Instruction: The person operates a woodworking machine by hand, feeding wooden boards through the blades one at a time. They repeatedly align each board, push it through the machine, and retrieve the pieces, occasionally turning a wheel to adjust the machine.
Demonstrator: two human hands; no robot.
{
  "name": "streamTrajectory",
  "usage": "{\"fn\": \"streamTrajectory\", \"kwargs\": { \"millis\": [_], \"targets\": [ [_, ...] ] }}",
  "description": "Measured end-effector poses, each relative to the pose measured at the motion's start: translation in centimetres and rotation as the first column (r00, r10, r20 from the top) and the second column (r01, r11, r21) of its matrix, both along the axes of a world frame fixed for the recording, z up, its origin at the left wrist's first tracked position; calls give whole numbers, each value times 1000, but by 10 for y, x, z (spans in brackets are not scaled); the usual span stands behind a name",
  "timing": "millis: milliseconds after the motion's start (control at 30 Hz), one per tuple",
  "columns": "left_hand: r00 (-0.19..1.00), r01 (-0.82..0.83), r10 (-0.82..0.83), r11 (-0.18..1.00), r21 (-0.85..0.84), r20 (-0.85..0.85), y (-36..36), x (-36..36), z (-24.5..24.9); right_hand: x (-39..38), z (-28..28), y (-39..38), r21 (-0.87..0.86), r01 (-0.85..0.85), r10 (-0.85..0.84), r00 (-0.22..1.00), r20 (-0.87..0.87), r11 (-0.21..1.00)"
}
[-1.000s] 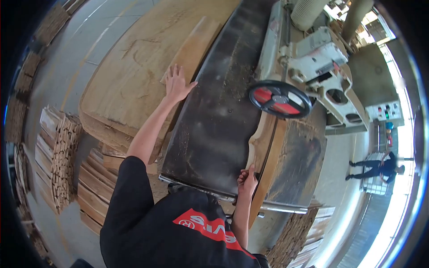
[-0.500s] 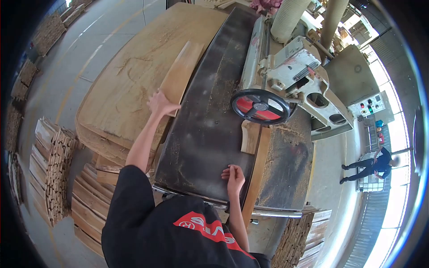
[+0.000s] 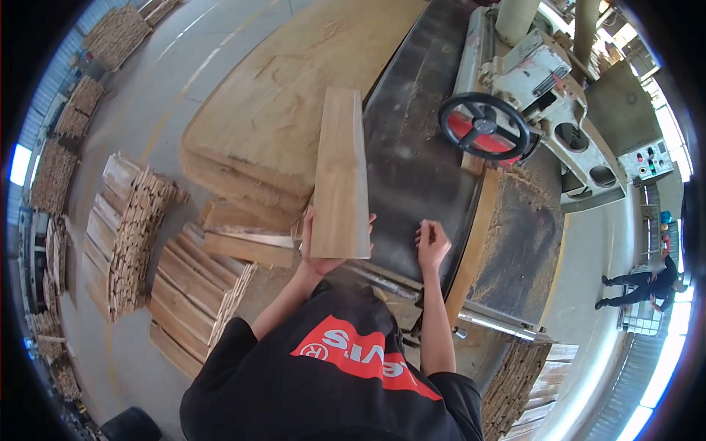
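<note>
Wooden board [image 3: 342, 169] is clasped at its near end in your left hand [image 3: 321, 253], fingers wrapped round it, over the edge of the dark tabletop [image 3: 412, 169]. Your right hand [image 3: 432, 242] rests on it, loosely curled and empty.

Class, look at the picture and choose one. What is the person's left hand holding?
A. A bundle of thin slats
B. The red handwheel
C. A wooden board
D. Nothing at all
C: the left hand is closed around the near end of the wooden board, lifted at the edge of the machine table, while the right hand rests on that table holding nothing.
</note>
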State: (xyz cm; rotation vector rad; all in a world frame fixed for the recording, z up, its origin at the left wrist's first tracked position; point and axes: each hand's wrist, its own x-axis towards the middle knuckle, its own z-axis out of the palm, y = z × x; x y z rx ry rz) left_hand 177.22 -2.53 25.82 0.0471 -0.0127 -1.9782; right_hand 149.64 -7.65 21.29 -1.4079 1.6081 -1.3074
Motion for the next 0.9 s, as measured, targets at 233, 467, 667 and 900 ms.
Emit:
{"fn": "streamTrajectory", "kwargs": {
  "millis": [233,467,667,900],
  "targets": [
    [997,-17,13,999,52,76,45,-12,1,2,-6,3,-12,10,-9,999,34,1000],
    [796,-47,-110,969,243,595,98,-3,-18,10,11,88,318,-339,178,879,442,885],
    [15,69,-84,994,83,996,116,-49,19,25,73,217,280,-692,578,715,394,665],
    [-408,556,518,794,-246,751,131,-88,25,-6,31,248,458,-423,194,863,465,782]
  ]
}}
